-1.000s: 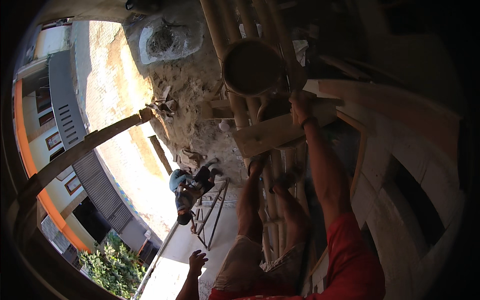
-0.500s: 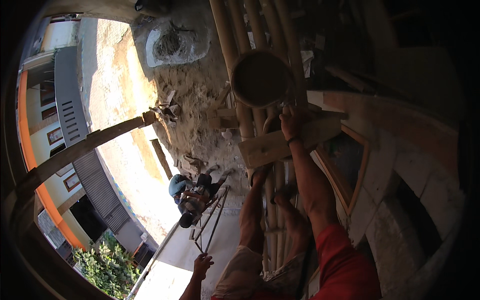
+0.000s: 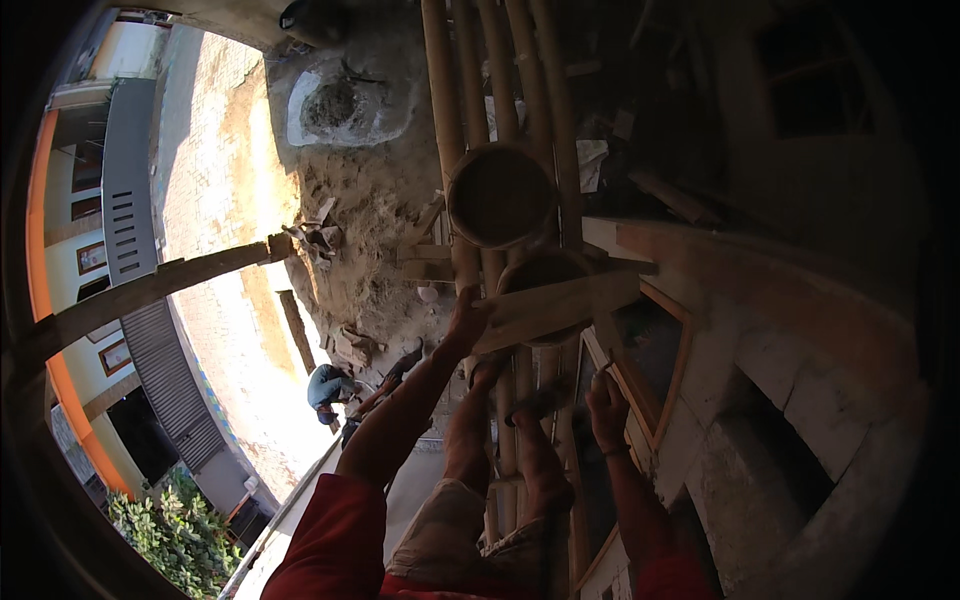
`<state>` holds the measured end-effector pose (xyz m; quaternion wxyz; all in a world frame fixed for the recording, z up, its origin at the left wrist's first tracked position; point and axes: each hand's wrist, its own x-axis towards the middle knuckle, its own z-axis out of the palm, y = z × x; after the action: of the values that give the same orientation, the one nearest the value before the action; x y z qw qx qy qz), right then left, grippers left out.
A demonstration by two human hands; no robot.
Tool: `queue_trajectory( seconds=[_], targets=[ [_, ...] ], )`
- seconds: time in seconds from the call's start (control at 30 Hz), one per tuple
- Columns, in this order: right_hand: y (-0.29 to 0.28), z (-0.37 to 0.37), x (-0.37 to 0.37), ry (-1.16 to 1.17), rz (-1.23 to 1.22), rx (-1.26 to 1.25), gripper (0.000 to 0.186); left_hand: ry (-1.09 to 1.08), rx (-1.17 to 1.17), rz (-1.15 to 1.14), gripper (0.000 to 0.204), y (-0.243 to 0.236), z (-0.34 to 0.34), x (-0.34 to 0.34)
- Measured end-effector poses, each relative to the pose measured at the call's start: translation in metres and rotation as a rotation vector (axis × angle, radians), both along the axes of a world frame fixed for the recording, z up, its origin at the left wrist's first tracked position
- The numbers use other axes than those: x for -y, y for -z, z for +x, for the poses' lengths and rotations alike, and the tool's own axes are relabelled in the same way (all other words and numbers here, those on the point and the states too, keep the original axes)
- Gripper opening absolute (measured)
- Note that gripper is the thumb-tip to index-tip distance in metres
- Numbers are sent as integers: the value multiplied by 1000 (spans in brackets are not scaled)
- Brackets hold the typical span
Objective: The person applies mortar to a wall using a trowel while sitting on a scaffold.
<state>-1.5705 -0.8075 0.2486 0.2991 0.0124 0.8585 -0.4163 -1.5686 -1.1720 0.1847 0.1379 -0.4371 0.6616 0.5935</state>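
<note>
Holding wooden plank (image 3: 560,311) over nearer bucket (image 3: 545,268); left hand (image 3: 468,318) gripping end, not yet released; right hand (image 3: 606,408): grip unclear.

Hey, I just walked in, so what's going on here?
A person in a red top is up on bamboo poles, with the left hand gripping one end of a wooden board. The board crosses in front of the nearer round tub; a second round tub sits just beyond. The right hand is near a wooden window frame, and it's too dark to tell what it holds. Down to the left, another person is bent over.
</note>
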Motion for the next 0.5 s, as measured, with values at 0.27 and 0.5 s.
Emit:
queue_trajectory(
  seconds=[0.27,0.5],
  targets=[
    [-105,186,-178,348,243,498,38,-97,61,-243,50,120,-98,87],
    [-185,297,-185,675,198,669,32,-536,-254,436,40,103,-189,44]
  ],
)
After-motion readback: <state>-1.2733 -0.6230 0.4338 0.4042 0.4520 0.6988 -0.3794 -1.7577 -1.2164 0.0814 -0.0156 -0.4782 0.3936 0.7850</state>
